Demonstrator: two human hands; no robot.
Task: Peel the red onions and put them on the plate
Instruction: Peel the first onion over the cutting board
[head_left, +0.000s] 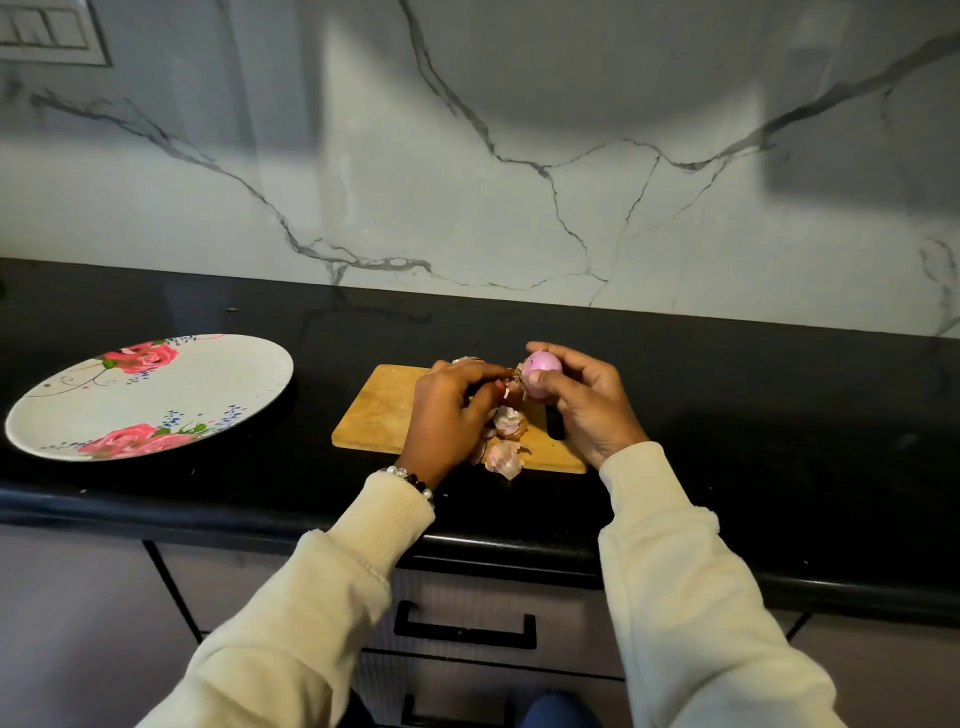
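A small red onion (543, 366), mostly pale pink and bare, is gripped by my right hand (582, 400) above the wooden cutting board (379, 410). My left hand (452, 410) pinches a brown strip of onion skin (511, 384) still hanging from the onion's left end. Loose skin pieces (504, 441) lie on the board below my hands. The white plate with pink roses (150, 397) sits on the counter to the left, with nothing on it.
The black countertop (779, 415) runs along a marble-patterned wall. A dark slot of the board (555, 423) shows beside my right palm. Drawers with black handles (465, 629) are below the counter edge.
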